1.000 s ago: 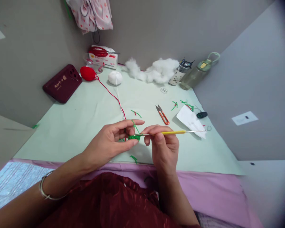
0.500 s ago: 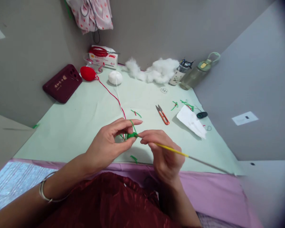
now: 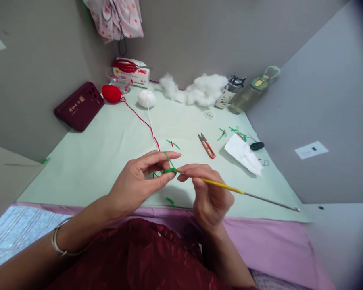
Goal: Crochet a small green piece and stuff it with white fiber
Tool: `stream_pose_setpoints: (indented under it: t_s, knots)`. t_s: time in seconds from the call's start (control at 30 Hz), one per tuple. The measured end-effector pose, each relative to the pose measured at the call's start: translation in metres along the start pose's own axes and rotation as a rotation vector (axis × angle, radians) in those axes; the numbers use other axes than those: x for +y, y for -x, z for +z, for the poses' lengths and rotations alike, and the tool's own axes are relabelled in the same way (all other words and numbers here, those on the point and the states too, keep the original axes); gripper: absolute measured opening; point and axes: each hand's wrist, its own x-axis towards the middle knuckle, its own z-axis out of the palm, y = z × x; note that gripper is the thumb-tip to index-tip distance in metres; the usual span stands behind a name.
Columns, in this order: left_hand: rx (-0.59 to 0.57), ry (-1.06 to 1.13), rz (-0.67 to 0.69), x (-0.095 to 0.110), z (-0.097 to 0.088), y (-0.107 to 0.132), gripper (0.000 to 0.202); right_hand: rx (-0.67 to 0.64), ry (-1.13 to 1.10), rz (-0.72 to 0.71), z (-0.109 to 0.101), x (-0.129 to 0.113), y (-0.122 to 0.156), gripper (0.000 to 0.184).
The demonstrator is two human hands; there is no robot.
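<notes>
Between the thumb and fingers of my left hand [image 3: 136, 179] is a small green crochet piece [image 3: 169, 171]. A strand of green yarn [image 3: 168, 158] runs from it up over my left index finger, which is stretched out. My right hand [image 3: 213, 197] grips a crochet hook [image 3: 224, 186] with a yellow middle and metal ends. One end of the hook meets the green piece; the other points out to the right. Red yarn [image 3: 142, 119] and white yarn [image 3: 151, 127] lead from behind my left hand to a red ball [image 3: 111, 93] and a white ball [image 3: 146, 99].
Orange thread snips [image 3: 207, 146] lie beyond my right hand, beside a crumpled white paper [image 3: 243, 155] and green yarn scraps [image 3: 222, 133]. White stuffing [image 3: 199, 89], a pen cup [image 3: 226, 94] and a bottle [image 3: 251, 93] stand at the back. A maroon phone [image 3: 79, 106] leans at the left.
The far end of the hook has swung slightly upward, and its yellow part sits a little further right. The green piece has tilted a little in my left fingers.
</notes>
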Motion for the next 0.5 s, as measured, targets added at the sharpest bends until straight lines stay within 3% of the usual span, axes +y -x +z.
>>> stream_pose_setpoints:
  t_s: [0.17,0.3,0.4,0.5]
  knots:
    - [-0.071,0.143,-0.114,0.0015,-0.0012,0.0007,0.036,0.072,-0.138,0.148,0.0016,-0.001,0.0002,0.023]
    - [-0.065,0.136,-0.106,0.0014,-0.001,0.0024,0.035,0.083,-0.183,0.227,0.0005,-0.002,-0.0018,0.022]
    - [0.001,0.001,0.026,-0.0018,0.0012,0.0028,0.035,0.034,-0.083,0.135,-0.0002,-0.002,-0.0022,0.023]
    - [0.113,-0.164,0.245,-0.0054,0.0052,0.0024,0.036,-0.036,0.168,-0.051,0.001,0.0005,0.0026,0.026]
